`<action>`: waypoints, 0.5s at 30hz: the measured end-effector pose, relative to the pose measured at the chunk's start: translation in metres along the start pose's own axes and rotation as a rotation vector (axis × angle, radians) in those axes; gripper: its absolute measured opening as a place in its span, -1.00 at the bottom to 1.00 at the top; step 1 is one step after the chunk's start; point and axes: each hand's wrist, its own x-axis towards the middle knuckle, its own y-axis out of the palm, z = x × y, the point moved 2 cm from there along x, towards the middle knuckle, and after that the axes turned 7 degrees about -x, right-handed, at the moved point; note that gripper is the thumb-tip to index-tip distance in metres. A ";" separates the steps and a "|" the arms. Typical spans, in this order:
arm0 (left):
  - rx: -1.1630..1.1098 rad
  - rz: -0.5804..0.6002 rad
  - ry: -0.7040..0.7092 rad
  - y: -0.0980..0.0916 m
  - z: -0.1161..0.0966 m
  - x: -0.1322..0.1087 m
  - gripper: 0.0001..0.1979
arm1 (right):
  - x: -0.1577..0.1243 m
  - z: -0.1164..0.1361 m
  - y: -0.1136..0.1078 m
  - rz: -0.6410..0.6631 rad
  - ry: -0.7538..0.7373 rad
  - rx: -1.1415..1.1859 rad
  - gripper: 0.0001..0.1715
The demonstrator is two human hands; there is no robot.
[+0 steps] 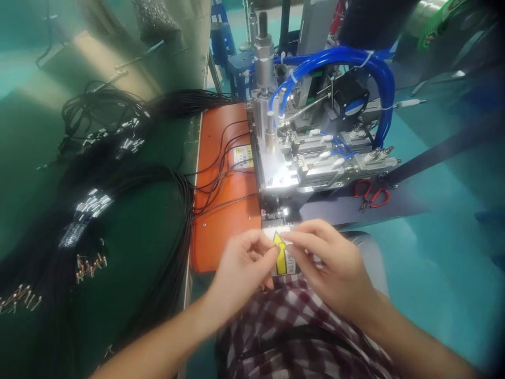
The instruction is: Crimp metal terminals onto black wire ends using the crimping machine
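Observation:
My left hand [241, 266] and my right hand [333, 266] meet in front of a metal machine [284, 158], just above a yellow arrow warning label [281, 255]. Both hands have fingers pinched together at the same spot. What they pinch is too small to make out. Thin black wires [221, 173] run across the orange plate [221, 221] toward the machine. A checked garment [300, 326] lies under my hands.
Large bundles of black cables [130, 210] with metal terminals [90, 263] cover the green table on the left. Blue hoses [355, 58] loop over the machine. Red-handled pliers [369, 195] lie on the dark ledge to the right. A teal floor lies beyond.

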 end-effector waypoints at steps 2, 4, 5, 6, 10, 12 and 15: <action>-0.029 -0.017 0.021 0.000 0.000 0.000 -0.82 | -0.002 -0.002 0.003 -0.038 -0.082 -0.091 -0.73; -0.050 -0.039 0.045 -0.001 0.000 0.000 -0.81 | -0.005 -0.003 0.006 -0.075 -0.157 -0.179 -0.69; -0.062 -0.048 0.058 -0.002 0.000 0.000 -0.81 | -0.007 -0.004 0.007 -0.081 -0.179 -0.212 -0.67; -0.074 -0.053 0.071 -0.002 0.000 0.000 -0.81 | -0.008 -0.004 0.008 -0.074 -0.187 -0.231 -0.64; -0.108 -0.056 0.114 -0.002 -0.002 -0.001 -0.82 | -0.008 -0.003 0.008 -0.020 0.013 -0.039 -0.73; -0.092 -0.058 0.132 0.000 -0.002 -0.002 -0.82 | -0.006 -0.002 0.006 -0.043 0.212 0.142 -0.88; -0.028 -0.069 0.178 0.003 -0.002 -0.005 -0.82 | -0.002 0.001 0.005 -0.040 0.443 0.325 -0.96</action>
